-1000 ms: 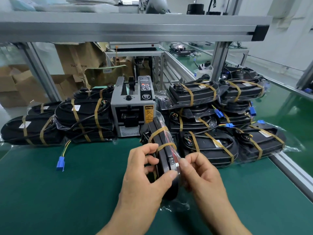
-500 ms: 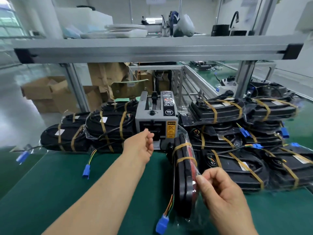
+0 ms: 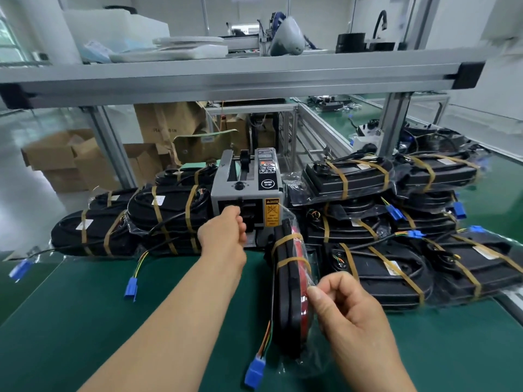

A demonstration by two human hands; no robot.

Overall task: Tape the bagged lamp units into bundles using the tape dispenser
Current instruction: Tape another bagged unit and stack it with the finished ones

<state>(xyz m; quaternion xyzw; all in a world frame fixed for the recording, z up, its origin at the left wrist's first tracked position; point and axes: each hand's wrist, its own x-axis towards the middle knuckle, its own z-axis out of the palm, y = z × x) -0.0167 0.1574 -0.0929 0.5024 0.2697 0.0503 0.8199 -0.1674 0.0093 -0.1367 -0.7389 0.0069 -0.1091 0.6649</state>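
1. The green surface (image 3: 85,321) carries the bagged lamp bundle (image 3: 290,292), which stands on edge before the tape dispenser (image 3: 246,199).
2. I judge the bundle stiff, hefty and slick-filmed, so I'd grip its hard rim.
3. Hands: my right hand (image 3: 348,309) pinches its bag. My left hand (image 3: 223,233) curls at the dispenser mouth, and I cannot tell whether it holds anything.

Assembly bench and its surroundings. A green bench mat (image 3: 85,321) fills the foreground from 4 round to 8 o'clock. An aluminium shelf beam (image 3: 226,80) crosses the view at 12 o'clock, carried on a left upright (image 3: 113,145) at 10 o'clock and a right upright (image 3: 394,123) at 2 o'clock. The shelf bears white trays (image 3: 175,49) and a black cylinder (image 3: 351,42). At 9 to 10 o'clock, cardboard boxes (image 3: 56,157) stand on a pale, glossy floor (image 3: 17,199). A window (image 3: 8,43) shows at the frame edge, 10 o'clock. A second green-topped bench (image 3: 334,117) recedes toward 1 o'clock. The back wall (image 3: 325,12) is white; the light is even and diffuse.
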